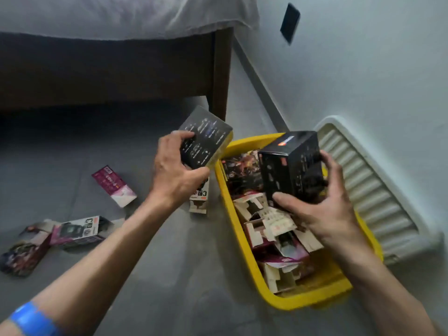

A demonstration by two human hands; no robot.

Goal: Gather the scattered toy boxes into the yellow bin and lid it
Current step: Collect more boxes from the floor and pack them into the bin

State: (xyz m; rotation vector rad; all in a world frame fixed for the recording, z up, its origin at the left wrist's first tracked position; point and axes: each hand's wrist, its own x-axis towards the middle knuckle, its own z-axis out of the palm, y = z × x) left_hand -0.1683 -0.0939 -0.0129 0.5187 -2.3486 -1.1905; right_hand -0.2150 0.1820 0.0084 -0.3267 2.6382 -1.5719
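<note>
The yellow bin (225, 190) stands on the grey floor at the right, holding several toy boxes, some torn open. My right hand (322, 209) grips a black toy box (291, 163) upright above the bin's far end. My left hand (179, 170) holds a flat black box with a yellow edge (206, 139) just left of the bin's rim. The white ribbed lid (363, 180) leans against the wall behind the bin. On the floor lie a magenta box (114, 185), a black-and-white box (81, 230), a dark flat box (21, 253) and a small box (199, 200) under my left hand.
A dark wooden bed frame (220, 69) with a white sheet (121, 15) spans the back. The pale wall (363, 69) with a black switch plate (289, 21) runs along the right, close behind the bin and lid. A blue band (31, 318) circles my left forearm.
</note>
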